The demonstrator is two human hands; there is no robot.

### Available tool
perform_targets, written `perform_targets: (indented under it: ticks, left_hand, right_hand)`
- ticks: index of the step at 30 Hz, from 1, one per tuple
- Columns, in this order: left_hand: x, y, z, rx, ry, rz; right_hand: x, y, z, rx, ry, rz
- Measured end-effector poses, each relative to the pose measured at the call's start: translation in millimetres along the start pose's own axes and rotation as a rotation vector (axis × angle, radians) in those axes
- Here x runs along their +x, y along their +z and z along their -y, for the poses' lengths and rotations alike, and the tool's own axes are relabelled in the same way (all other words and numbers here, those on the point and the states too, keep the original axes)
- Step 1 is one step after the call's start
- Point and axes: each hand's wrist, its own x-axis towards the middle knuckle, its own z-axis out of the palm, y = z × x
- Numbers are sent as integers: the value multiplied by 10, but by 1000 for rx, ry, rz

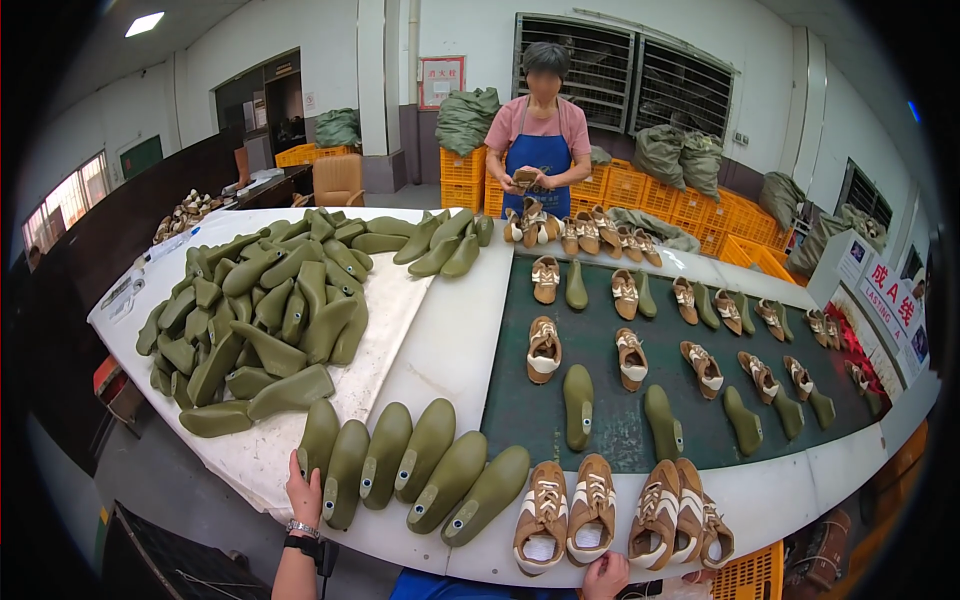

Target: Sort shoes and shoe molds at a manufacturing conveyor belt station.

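Note:
My left hand (305,492) grips the lower end of a green shoe last (319,440) at the near edge of the white tabletop. To its right several more green lasts stand in a slanting row, one of them a shoe last (345,474) close beside my fingers. My right hand (606,577) rests at the table's near edge with its fingers curled; what they hold, if anything, is hidden. Just above it is a brown sneaker (592,508) with white stripes, beside another brown sneaker (541,518). More sneakers (655,515) are bunched to the right.
A large heap of green lasts (270,300) covers the left of the table. Sneakers and lasts stand in rows on a dark green conveyor belt (520,440). Across the table a person in a blue apron (540,165) holds a brown item. Yellow crates (462,180) line the wall.

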Motion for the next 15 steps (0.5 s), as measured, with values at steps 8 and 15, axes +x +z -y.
perform_targets:
  ticks: [8,15]
  left_hand:
    - [14,14,-37,11,-18,13]
    - [-4,16,-38,9,-12,14]
  right_hand:
    - [33,-12,6,0,11,18]
    - [-20,-26,-46,6,23,6]
